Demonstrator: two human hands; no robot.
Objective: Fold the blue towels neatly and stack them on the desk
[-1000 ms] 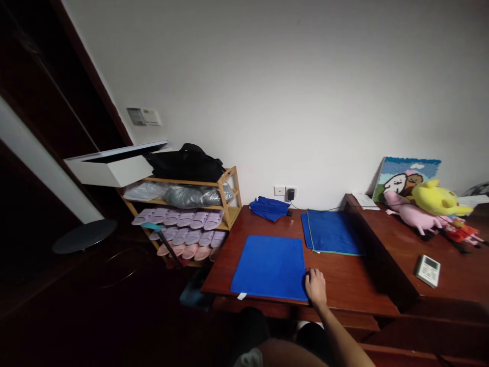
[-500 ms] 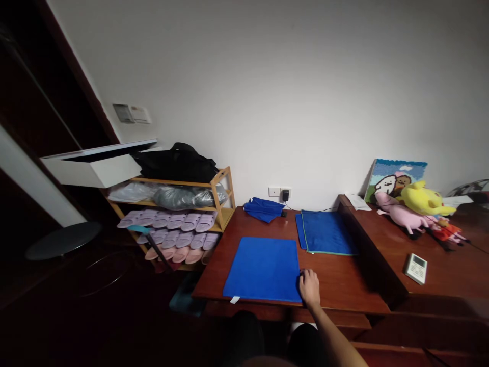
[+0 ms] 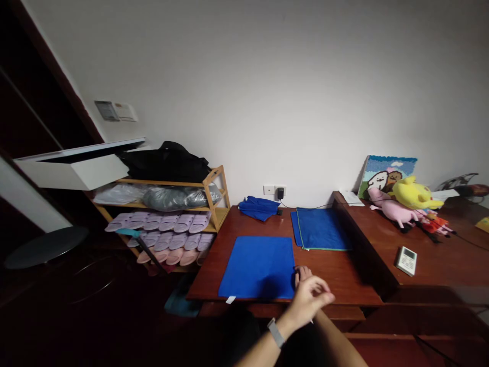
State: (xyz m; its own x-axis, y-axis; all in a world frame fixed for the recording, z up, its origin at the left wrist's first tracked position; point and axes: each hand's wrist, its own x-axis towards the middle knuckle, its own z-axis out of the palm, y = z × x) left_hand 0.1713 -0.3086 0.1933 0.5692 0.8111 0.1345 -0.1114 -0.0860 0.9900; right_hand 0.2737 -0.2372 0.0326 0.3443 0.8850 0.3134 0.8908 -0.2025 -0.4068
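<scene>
A blue cloth [image 3: 260, 262] lies spread flat on the reddish-brown wooden table, a small white tag [image 3: 230, 299] sticking out at its near left corner. My right hand [image 3: 302, 273] rests at the cloth's right edge, its fingers laid down on the table side. Part of it is hidden behind my left hand [image 3: 307, 300], which is raised in front and crosses over the right forearm. The left fingers are loosely bent with a gap to the thumb, and nothing shows in them. A grey-banded watch [image 3: 275, 333] circles my left wrist, and a shadow falls on the cloth.
Folded blue cloths [image 3: 324, 229] lie at the table's back right, a crumpled blue cloth [image 3: 260, 208] at the back left. A plugged-in black adapter [image 3: 280, 193] trails a cable. Right, a higher surface holds plush toys [image 3: 395, 210] and a white device [image 3: 407, 261]. Left stands a slipper rack [image 3: 217, 216].
My left hand has come into view from below and now sits over the right forearm. The right hand stays at the cloth's right edge. The whole view has shifted slightly.
</scene>
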